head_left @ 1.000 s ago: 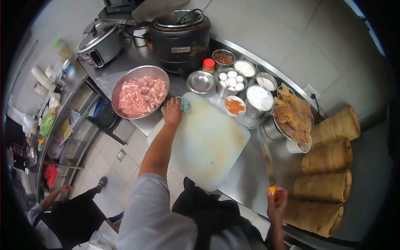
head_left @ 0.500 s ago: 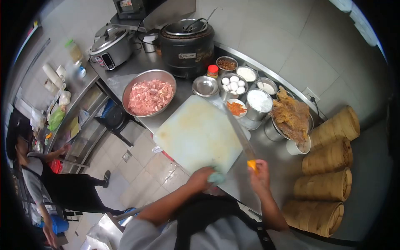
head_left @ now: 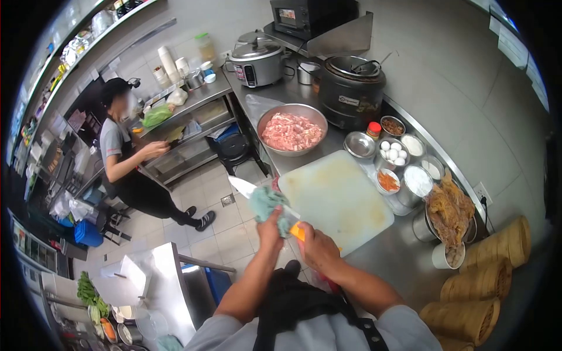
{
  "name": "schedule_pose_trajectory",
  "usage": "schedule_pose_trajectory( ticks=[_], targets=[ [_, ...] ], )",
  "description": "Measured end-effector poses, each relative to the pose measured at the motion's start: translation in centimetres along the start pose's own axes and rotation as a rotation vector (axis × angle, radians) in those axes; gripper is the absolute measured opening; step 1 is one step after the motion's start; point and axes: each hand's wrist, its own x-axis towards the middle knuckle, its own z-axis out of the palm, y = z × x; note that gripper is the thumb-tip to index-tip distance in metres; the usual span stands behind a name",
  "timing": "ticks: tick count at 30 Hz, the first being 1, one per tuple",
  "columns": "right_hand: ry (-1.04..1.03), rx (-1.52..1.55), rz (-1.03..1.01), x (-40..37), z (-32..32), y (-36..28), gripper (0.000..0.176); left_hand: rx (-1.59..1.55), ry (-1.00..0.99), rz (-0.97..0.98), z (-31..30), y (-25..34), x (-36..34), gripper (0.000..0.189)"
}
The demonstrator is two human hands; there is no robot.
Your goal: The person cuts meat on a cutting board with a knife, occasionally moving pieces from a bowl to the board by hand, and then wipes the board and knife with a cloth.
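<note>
Just off the near edge of the worktop (head_left: pixel 404 257), over the floor, I see both hands meeting on one knife (head_left: pixel 244 188). My right hand (head_left: pixel 319 247) is clenched round its orange handle, and only a sliver of orange shows beside the fingers (head_left: pixel 304 234). The left hand (head_left: pixel 270 225) grasps one teal cloth (head_left: pixel 266 202), pinched round the blade just ahead of the right fingers. The knife's long axis runs from the handle, low and right, up and leftward; the tip pokes out beyond the cloth and points away from the worktop, toward the floor tiles. The middle of the blade is hidden under the cloth, so I cannot tell which way the edge is turned.

To the right of my right fingers lies one pale cutting board (head_left: pixel 342 196); beyond it stands one steel bowl of raw meat (head_left: pixel 291 132). Far right of both hands I count three bamboo steamers (head_left: pixel 481 281), the lowest cut by the frame. Well to the left, another person (head_left: pixel 126 164) stands at a shelf unit.
</note>
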Motion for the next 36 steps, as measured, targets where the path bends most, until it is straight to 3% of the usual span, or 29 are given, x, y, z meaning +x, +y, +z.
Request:
schedule_pose_trajectory(
  ticks=[2, 4, 5, 6, 9, 10, 12, 13, 16, 17, 18, 20, 23, 24, 26, 27, 28, 30, 31, 32, 34, 35, 36],
  targets=[
    [-0.09, 0.119, -0.009, -1.7, -0.1, 1.1, 0.049, -0.008, 0.085, 0.038, -5.4, 0.7, 5.6, 0.039],
    [-0.201, 0.148, 0.144, -4.2, -1.1, 2.5, 0.054, -0.071, 0.19, 0.131, -8.8, 4.8, 7.7, 0.035],
    [-0.228, 0.158, 0.208, -5.9, -1.0, 3.9, 0.056, -0.029, 0.224, 0.105, -13.2, 6.1, 10.5, 0.036],
    [-0.163, 0.168, 0.281, -7.7, -0.6, 5.8, 0.056, 0.014, 0.256, 0.08, -16.9, 6.4, 12.5, 0.037],
    [0.105, 0.101, 0.445, -11.2, 0.5, 11.9, 0.053, 0.237, 0.077, 0.241, -17.7, 7.9, 8.8, 0.036],
    [0.096, 0.085, 0.438, -10.8, 0.2, 13.7, 0.053, 0.22, 0.086, 0.237, -17.4, 8.3, 7.5, 0.036],
    [0.302, 0.012, 0.397, -10.0, -0.1, 16.6, 0.05, 0.018, -0.062, -0.033, -17.3, 8.6, 5.9, 0.047],
    [0.288, -0.002, 0.391, -9.1, 0.1, 17.9, 0.05, -0.129, -0.164, -0.156, -18.3, 8.6, 6.3, 0.051],
    [0.325, -0.058, 0.402, -5.4, 0.0, 19.7, 0.046, -0.167, -0.078, -0.206, -20.5, 7.6, 9.5, 0.047],
    [0.251, -0.226, 0.457, -4.3, 0.0, 19.7, 0.046, -0.002, 0.134, -0.054, -19.1, 8.6, 9.3, 0.039],
    [0.171, -0.395, 0.505, -3.2, 0.6, 19.1, 0.046, -0.009, 0.165, -0.061, -20.0, 9.3, 10.1, 0.039],
    [0.211, -0.361, 0.433, -1.0, 2.9, 16.8, 0.048, 0.543, 0.128, 0.25, -22.3, 11.0, 12.2, 0.031],
    [0.244, -0.214, 0.371, 3.8, 5.8, 9.9, 0.051, 0.653, 0.014, 0.394, -22.5, 15.8, 13.1, 0.026],
    [0.223, -0.097, 0.365, 5.9, 7.1, 7.1, 0.052, 0.656, 0.016, 0.387, -23.3, 16.5, 14.4, 0.026],
    [0.243, -0.033, 0.247, 8.9, 9.9, 3.1, 0.052, 1.094, 0.023, 0.426, -25.6, 16.3, 17.8, 0.025],
    [0.232, 0.018, 0.258, 10.3, 11.2, 0.6, 0.051, 1.268, 0.199, 0.379, -28.3, 14.7, 21.0, 0.026],
    [0.198, 0.063, 0.247, 11.4, 13.0, -0.2, 0.05, 1.269, 0.2, 0.376, -28.9, 14.8, 21.1, 0.026],
    [0.124, 0.176, 0.236, 13.1, 15.5, -2.2, 0.051, 1.07, -0.06, 0.432, -28.7, 14.8, 22.2, 0.029],
    [0.112, 0.174, 0.263, 12.6, 16.4, -3.5, 0.051, 1.185, 0.213, 0.109, -28.3, 16.0, 22.8, 0.029],
    [0.055, 0.155, 0.259, 12.9, 17.2, -4.7, 0.051, 1.194, 0.21, 0.09, -29.3, 15.8, 22.3, 0.029],
    [0.027, 0.134, 0.234, 15.1, 18.4, -6.3, 0.052, 1.121, 0.084, 0.331, -29.8, 16.1, 23.7, 0.031],
    [-0.009, 0.144, 0.221, 15.6, 19.0, -6.9, 0.052, 1.004, -0.133, 0.295, -30.8, 15.4, 25.2, 0.037],
    [-0.058, 0.158, 0.22, 15.0, 19.6, -7.4, 0.052, 1.008, -0.137, 0.279, -31.6, 15.2, 24.7, 0.037]
  ],
)
